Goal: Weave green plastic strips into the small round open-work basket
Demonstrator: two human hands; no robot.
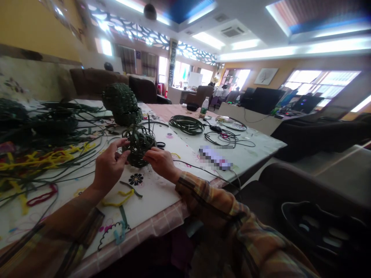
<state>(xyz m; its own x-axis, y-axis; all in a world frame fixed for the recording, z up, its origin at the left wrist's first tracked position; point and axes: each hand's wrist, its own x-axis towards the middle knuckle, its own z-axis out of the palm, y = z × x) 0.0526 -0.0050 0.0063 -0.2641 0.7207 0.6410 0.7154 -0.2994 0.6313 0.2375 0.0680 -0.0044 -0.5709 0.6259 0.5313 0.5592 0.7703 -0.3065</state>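
Observation:
A small woven basket of dark green strips, with strip ends curving up around its open top, is between my two hands above the table. My left hand grips its left side, thumb and fingers bent around the edge. On the right side, my right hand pinches the weave near the rim; the exact strip under its fingertips is hidden. Behind the basket stands a larger rounded woven piece in the same dark green. A short green strip and a yellow fuzzy stem lie nearer me.
Loose green strips and yellow stems pile up at left. A coil of strips, a water bottle, a computer mouse, wire loops and a power strip with its cable occupy the right side. The table edge runs close to me.

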